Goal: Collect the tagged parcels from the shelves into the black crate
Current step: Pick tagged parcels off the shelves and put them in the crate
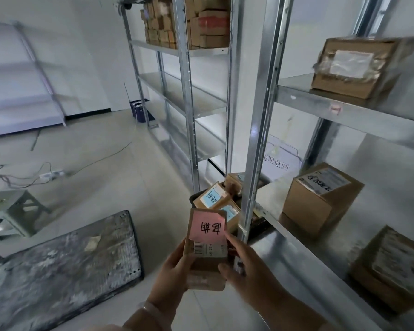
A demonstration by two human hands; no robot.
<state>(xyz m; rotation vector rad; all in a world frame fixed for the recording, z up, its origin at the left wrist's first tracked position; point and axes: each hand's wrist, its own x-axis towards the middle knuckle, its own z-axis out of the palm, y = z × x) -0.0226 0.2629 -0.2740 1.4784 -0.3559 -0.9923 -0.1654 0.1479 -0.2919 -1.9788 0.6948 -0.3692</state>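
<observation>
I hold a small brown parcel with a pink handwritten tag on top, out in front of me above the floor. My left hand grips its left side and my right hand grips its right side. Just beyond it the black crate stands on the floor beside the shelf post, holding several brown parcels with blue tags. On the metal shelves at right sit more cardboard parcels: one on the upper shelf, two on the lower.
A steel shelf post stands right behind the crate. A dark worn pallet-like board lies on the floor at left, with a grey stool and loose cables beyond. A farther rack holds stacked boxes. A dark basket stands by the wall.
</observation>
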